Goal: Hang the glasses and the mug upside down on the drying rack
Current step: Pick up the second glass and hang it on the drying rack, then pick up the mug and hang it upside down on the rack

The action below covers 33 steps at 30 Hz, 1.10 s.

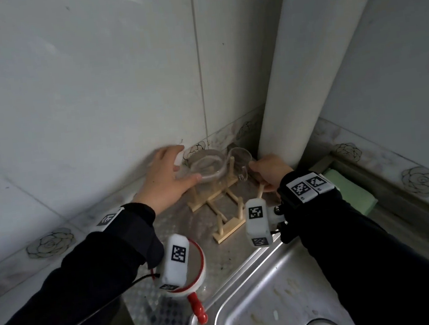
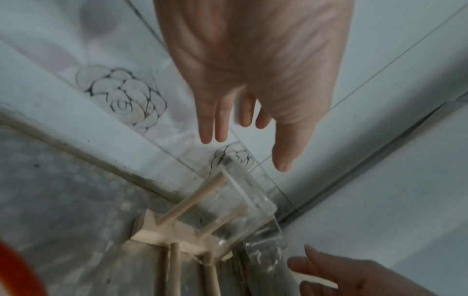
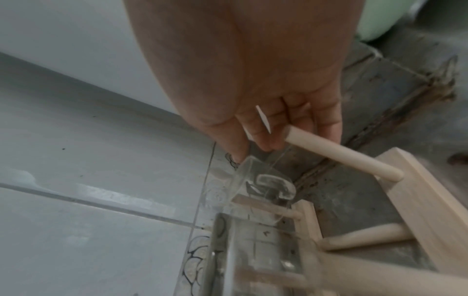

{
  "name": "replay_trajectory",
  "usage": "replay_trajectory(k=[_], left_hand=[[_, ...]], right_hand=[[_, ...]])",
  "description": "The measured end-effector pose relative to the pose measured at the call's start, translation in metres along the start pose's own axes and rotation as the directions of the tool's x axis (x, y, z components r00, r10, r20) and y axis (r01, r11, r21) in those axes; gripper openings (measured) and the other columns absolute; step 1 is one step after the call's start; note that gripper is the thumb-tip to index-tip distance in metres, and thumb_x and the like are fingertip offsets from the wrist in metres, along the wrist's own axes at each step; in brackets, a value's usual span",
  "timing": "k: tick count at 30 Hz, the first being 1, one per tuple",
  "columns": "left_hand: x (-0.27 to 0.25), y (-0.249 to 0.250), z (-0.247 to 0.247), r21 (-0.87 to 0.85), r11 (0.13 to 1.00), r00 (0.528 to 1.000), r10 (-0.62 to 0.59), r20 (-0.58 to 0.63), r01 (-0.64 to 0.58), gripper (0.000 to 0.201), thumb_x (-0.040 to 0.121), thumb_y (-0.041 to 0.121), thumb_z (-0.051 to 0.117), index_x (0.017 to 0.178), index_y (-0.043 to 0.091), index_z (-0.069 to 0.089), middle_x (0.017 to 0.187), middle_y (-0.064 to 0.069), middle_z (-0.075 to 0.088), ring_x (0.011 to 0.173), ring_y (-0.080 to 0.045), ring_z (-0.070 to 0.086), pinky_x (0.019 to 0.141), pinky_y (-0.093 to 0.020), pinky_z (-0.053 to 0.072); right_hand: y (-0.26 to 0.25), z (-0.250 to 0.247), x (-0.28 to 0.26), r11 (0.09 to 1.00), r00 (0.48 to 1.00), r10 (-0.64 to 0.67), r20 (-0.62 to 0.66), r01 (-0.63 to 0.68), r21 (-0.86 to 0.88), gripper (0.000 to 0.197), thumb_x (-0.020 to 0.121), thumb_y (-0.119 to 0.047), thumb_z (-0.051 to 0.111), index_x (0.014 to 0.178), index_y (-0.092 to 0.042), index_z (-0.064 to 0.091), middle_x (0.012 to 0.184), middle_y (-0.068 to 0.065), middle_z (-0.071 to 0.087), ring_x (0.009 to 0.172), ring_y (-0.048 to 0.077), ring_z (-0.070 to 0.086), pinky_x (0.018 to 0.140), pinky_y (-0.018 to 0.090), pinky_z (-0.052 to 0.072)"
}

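Tiled corner counter (image 1: pixel 193 225): my left hand (image 1: pixel 166 178) hovers released; right hand (image 1: pixel 270 171) pinching mug (image 1: pixel 241 161) could topple drying rack (image 1: pixel 220 201).

A clear glass (image 1: pixel 207 167) sits upside down over a peg of the pale wooden drying rack (image 1: pixel 219 206). Beside it a clear glass mug (image 1: pixel 241 163), apparently also inverted, hangs on another peg.

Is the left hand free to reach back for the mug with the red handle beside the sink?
Probably yes. The left hand is open and holds nothing, and the mug stands uncovered on the counter just under that forearm.
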<state>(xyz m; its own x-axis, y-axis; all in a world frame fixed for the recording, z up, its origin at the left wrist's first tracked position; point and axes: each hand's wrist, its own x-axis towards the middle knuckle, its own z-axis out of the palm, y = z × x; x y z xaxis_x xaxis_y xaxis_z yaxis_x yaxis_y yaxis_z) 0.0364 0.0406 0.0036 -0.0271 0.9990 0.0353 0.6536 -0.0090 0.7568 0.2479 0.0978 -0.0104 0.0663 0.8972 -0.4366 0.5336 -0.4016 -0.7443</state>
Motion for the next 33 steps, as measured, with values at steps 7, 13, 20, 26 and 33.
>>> replay_trajectory(k=[7, 13, 20, 26, 33], left_hand=[[-0.019, 0.024, -0.055, -0.205, 0.978, 0.989, -0.073, -0.129, 0.045, 0.039, 0.084, 0.026, 0.063, 0.12, 0.019, 0.05, 0.106, 0.001, 0.059, 0.101, -0.018, 0.058, 0.089, -0.035, 0.049], [-0.056, 0.037, -0.098, -0.493, 0.869, 0.935, -0.212, -0.284, 0.048, 0.014, 0.087, 0.015, 0.055, 0.1, 0.012, 0.058, 0.091, -0.006, 0.064, 0.081, -0.019, 0.065, 0.077, -0.034, 0.056], [-0.124, -0.023, -0.064, -0.678, 0.643, 0.806, -0.578, -0.125, 0.356, 0.015, 0.089, 0.013, 0.053, 0.101, 0.004, 0.057, 0.075, -0.009, 0.063, 0.057, -0.018, 0.062, 0.055, -0.029, 0.054], [-0.154, -0.058, -0.022, -0.686, 0.454, 0.702, -0.703, 0.117, 0.568, 0.031, 0.092, 0.021, 0.051, 0.119, 0.008, 0.043, 0.096, -0.017, 0.061, 0.074, -0.028, 0.064, 0.063, -0.038, 0.057], [-0.169, -0.056, 0.0, -0.623, 0.357, 0.653, -0.675, 0.343, 0.697, 0.059, 0.093, 0.035, 0.047, 0.138, 0.001, 0.028, 0.092, -0.024, 0.065, 0.089, -0.038, 0.067, 0.07, -0.041, 0.058]], right_hand=[[-0.043, -0.024, -0.047, 0.989, 0.971, -0.141, -0.192, 0.13, -0.067, 0.031, 0.09, -0.02, 0.049, 0.107, 0.001, 0.063, 0.113, 0.023, 0.065, 0.113, 0.039, 0.058, 0.094, 0.039, 0.046], [-0.101, 0.0, -0.118, 0.888, 0.885, -0.375, -0.274, 0.428, 0.167, 0.013, 0.079, -0.016, 0.053, 0.068, -0.016, 0.059, 0.065, 0.002, 0.056, 0.076, 0.025, 0.056, 0.078, 0.042, 0.052], [-0.039, 0.086, -0.156, 0.974, 0.984, -0.169, 0.053, 0.159, 0.159, 0.017, 0.081, -0.013, 0.052, 0.065, -0.012, 0.057, 0.065, 0.01, 0.056, 0.061, 0.024, 0.053, 0.063, 0.039, 0.052], [-0.008, 0.109, -0.155, 0.993, 0.999, -0.028, 0.036, 0.032, -0.11, 0.036, 0.09, -0.019, 0.043, 0.118, -0.003, 0.059, 0.119, 0.018, 0.063, 0.112, 0.034, 0.057, 0.083, 0.029, 0.038], [0.005, 0.128, -0.149, 0.983, 0.992, 0.032, 0.125, -0.009, -0.184, 0.042, 0.09, -0.033, 0.045, 0.12, -0.005, 0.058, 0.106, 0.013, 0.063, 0.108, 0.035, 0.06, 0.091, 0.04, 0.051]])
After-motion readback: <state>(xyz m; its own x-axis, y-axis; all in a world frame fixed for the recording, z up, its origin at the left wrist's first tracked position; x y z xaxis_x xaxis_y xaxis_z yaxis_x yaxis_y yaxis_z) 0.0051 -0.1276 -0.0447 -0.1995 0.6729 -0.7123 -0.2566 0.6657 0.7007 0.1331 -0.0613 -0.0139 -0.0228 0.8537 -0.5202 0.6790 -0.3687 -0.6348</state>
